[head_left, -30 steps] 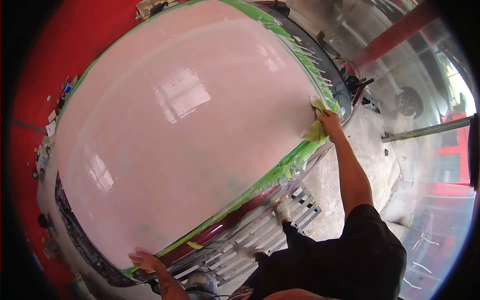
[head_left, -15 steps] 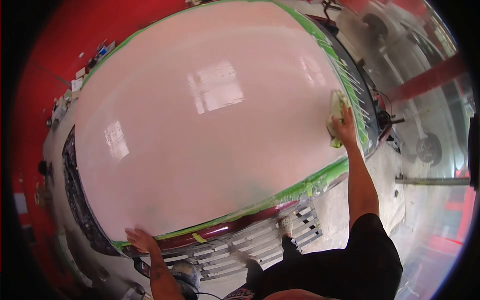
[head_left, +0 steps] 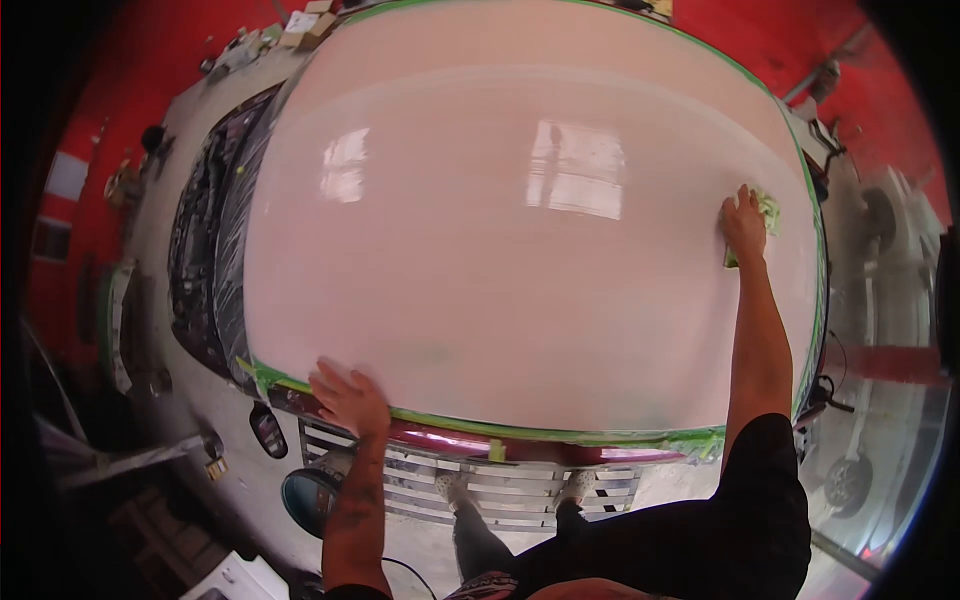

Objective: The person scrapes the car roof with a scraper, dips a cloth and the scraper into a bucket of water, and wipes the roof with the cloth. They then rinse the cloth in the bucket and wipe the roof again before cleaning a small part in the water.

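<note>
Head view: my right hand (head_left: 743, 222) is curled over the yellow-green cloth (head_left: 770, 212), fingers close together, with folds showing on both sides, and the cloth lies against the glossy pink panel (head_left: 480, 290) toward its right end, inside the green tape (head_left: 570, 435) along the border. My left hand (head_left: 350, 398) is spread, palm down, at the near edge by the left corner, where it seems to steady my lean. To work the cloth well, I would want it folded into a flat pad — a bunched edge could leave streaks — with pressure shared across the fingers rather than through the tips. Long overlapping passes, light near the tape so its edge does not lift, should suit this curve. The window reflections (head_left: 577, 170) are useful for judging the sheen, and both feet (head_left: 576, 486) belong squarely on the slatted platform (head_left: 400, 490).
</note>
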A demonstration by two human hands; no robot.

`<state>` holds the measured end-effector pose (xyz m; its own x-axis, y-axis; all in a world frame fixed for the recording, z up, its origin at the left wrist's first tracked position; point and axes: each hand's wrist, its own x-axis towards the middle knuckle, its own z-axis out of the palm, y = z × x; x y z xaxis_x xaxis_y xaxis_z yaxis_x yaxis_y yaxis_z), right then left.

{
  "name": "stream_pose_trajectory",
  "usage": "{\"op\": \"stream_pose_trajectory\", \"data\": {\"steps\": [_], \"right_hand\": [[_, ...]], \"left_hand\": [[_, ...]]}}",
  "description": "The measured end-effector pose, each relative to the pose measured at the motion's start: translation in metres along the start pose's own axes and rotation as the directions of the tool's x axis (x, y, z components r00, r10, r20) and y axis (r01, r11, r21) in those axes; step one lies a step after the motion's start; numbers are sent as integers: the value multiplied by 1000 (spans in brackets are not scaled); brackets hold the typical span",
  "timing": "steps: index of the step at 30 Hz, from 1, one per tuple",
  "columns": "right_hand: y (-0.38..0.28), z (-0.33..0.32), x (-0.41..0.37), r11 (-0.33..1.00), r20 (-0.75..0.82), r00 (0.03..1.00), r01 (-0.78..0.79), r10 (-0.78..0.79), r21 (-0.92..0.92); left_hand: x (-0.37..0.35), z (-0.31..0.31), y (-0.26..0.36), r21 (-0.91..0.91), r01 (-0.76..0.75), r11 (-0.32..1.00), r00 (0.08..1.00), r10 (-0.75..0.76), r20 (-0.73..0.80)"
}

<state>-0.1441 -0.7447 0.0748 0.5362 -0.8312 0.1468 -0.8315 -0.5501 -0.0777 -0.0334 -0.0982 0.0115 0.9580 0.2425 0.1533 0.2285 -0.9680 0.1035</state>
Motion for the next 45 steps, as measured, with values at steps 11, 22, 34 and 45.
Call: {"op": "stream_pose_trajectory", "data": {"steps": [11,22,34,45], "right_hand": [[-519,39,-71,720,-165,705,692,-689,-52],[-732,50,-271,221,97,209,967,-973,129],[-605,33,-464,174,-19,190,932,-982,319],[-263,-25,-383,641,-122,744,637,-657,427]], "left_hand": [[5,-34,8,-182,44,982,979,-7,202],[2,-31,-2,-378,70,923,955,48,294],[7,94,-122,219,-421,880,881,454,-132],[-148,-54,-385,-452,-349,821,587,567,577]]}}
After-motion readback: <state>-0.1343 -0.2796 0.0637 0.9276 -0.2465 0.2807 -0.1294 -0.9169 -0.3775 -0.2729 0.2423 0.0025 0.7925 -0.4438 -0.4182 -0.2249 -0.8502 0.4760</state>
